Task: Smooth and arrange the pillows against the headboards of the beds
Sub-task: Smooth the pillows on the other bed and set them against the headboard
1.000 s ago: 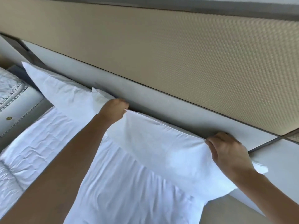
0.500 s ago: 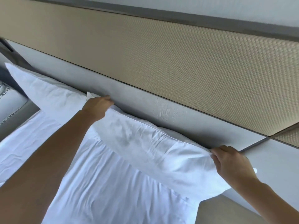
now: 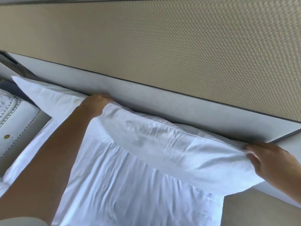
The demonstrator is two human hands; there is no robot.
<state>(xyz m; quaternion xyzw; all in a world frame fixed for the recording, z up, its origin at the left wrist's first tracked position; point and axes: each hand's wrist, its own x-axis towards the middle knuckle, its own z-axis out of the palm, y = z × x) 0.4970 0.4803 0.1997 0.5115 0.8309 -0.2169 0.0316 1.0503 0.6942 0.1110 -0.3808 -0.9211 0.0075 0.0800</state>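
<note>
A white pillow (image 3: 171, 144) lies along the grey padded headboard (image 3: 162, 103), its top edge against the board. My left hand (image 3: 95, 104) grips its upper left corner. My right hand (image 3: 267, 162) pinches its upper right corner, fingers closed on the fabric. A second white pillow (image 3: 48, 95) leans on the headboard to the left, partly behind my left hand. The white bed sheet (image 3: 130, 193) below is wrinkled.
A woven beige wall panel (image 3: 179, 54) rises above the headboard. At the far left stands a neighbouring bed or upholstered base with stitched trim (image 3: 14, 124). Wooden floor (image 3: 260, 212) shows at the lower right, past the mattress edge.
Both hands keep hold of the pillow's top corners. The pillow has settled lower and flatter against the headboard, its cover more creased. The view has shifted slightly.
</note>
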